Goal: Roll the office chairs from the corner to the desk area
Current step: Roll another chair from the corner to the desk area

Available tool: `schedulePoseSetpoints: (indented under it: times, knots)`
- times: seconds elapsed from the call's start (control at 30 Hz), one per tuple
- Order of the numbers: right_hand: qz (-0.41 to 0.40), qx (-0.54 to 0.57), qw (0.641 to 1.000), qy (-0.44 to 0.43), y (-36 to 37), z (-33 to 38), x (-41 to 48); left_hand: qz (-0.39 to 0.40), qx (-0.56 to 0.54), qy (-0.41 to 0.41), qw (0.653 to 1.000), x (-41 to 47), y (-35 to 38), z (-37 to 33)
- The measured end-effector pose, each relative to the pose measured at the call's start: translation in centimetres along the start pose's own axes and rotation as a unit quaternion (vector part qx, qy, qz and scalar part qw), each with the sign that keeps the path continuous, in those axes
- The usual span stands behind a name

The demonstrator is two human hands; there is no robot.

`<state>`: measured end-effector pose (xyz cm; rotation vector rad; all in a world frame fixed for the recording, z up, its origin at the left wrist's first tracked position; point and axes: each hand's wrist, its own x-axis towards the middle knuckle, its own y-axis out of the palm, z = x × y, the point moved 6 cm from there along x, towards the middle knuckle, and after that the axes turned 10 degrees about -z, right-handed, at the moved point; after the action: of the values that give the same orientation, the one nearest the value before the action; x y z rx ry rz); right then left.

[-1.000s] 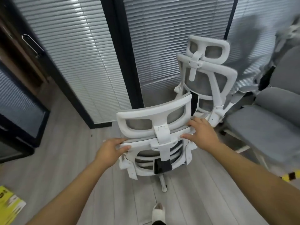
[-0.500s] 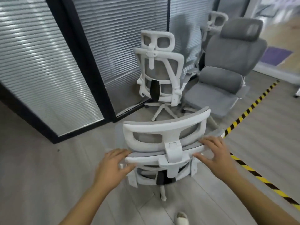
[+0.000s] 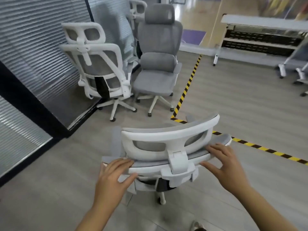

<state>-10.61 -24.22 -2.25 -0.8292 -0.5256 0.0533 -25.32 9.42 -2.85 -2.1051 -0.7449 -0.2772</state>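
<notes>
A white-framed office chair (image 3: 168, 135) with grey mesh stands right in front of me, its back toward me. My left hand (image 3: 115, 174) grips the left end of the backrest's top edge. My right hand (image 3: 223, 164) holds the right end of that edge, fingers over the top and thumb under. In the corner behind it stand another white-framed chair (image 3: 96, 67) facing away and a grey upholstered chair (image 3: 158, 64) facing me; part of a third chair (image 3: 137, 7) shows behind them.
Glass partitions with blinds (image 3: 33, 39) and a black post run along the left. Yellow-black floor tape (image 3: 185, 90) marks a line to the right of the chairs. White-framed folding tables on castors (image 3: 260, 35) stand at the far right. The tip of my shoe (image 3: 196, 226) shows at the bottom.
The view has swung to the right and the held chair has turned with it, away from the glass wall. The corner chairs now lie to the left and the tables have come into view.
</notes>
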Motion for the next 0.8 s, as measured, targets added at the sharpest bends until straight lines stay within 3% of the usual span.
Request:
schedulePoseSetpoints:
  times: [0.47, 0.8]
  knots:
    - [-0.073, 0.067, 0.995, 0.006, -7.3, -13.6, 3.8, 0.035, -0.037, -0.008, 0.999, 4.8, 11.8, -11.1]
    - [-0.094, 0.042, 0.992, 0.075, -11.0, -26.1, 14.3, 0.114, -0.059, 0.027, 0.991, 17.3, 26.7, -18.4]
